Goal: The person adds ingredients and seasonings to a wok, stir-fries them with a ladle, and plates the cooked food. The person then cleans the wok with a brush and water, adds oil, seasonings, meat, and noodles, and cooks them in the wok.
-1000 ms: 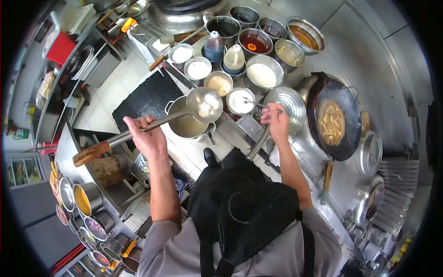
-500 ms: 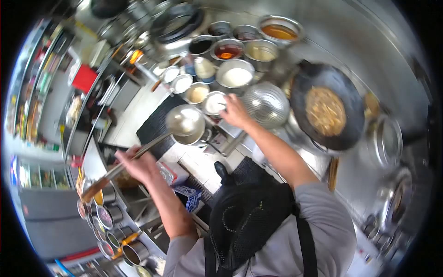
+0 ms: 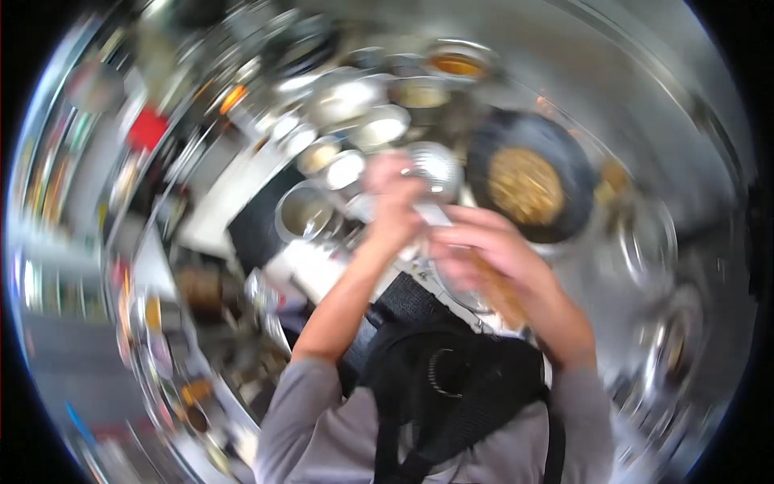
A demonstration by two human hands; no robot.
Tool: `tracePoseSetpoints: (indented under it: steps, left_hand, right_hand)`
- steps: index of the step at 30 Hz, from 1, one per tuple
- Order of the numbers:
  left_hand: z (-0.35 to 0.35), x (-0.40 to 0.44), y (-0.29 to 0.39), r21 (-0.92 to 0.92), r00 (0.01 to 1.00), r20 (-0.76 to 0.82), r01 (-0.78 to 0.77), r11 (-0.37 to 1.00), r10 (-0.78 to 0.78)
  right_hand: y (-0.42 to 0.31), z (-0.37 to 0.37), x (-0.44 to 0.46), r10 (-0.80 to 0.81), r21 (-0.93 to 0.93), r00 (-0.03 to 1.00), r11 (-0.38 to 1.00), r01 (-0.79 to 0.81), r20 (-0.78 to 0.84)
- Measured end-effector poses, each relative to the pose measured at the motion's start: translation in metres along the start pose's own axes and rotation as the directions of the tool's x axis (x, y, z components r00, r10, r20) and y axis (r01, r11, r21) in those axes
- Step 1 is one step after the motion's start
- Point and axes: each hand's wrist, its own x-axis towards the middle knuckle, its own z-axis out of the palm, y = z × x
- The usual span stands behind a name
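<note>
Strong blur covers both hands, which are close together before my chest. My right hand (image 3: 496, 242) is around the long handle of a ladle, whose wooden end (image 3: 500, 294) sticks out below it. The ladle's bowl (image 3: 347, 97) appears up and to the left, over the seasoning pots. My left hand (image 3: 395, 206) is beside the metal part of the handle; its fingers are smeared, so its grip is unclear. Just beyond the hands lies a perforated strainer (image 3: 435, 167). To the right, a black wok (image 3: 568, 169) holds brown food in sauce (image 3: 526, 185).
A two-handled pot (image 3: 306, 211) is left of my hands, near bowls of white (image 3: 345, 169) and pale (image 3: 320, 155) contents. An amber liquid pot (image 3: 457, 64) stands at the back. Lidded metal vessels are at the right; shelves and containers line the left.
The ladle has swung from my left side to the middle, its handle now at my right hand. My hands have come together. The camera view has shifted.
</note>
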Motion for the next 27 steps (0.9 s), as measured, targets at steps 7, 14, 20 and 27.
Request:
tracePoseSetpoints:
  steps: [7,14,20,27]
  left_hand:
    - [-0.027,-0.187,-0.012,0.199,0.953,-0.107,0.301,0.933,-0.285]
    - [-0.203,-0.382,0.017,0.407,0.552,-0.704,0.829,0.382,-0.447]
    - [-0.383,-0.556,0.16,0.347,0.337,-0.938,0.922,-0.173,-0.084]
    - [-0.479,-0.729,0.247,0.033,-0.592,-0.522,0.705,-0.708,-0.614]
  right_hand:
    - [0.104,-0.17,-0.071,-0.174,-0.574,0.808,0.786,-0.231,-0.563]
    - [0.144,-0.248,-0.1,-0.704,-0.903,0.571,0.385,-0.193,-0.422]
    - [0.166,-0.199,-0.066,-0.915,-0.988,0.399,0.111,0.108,-0.059]
    - [0.156,-0.128,-0.082,-0.637,-0.847,0.768,0.367,0.384,0.071]
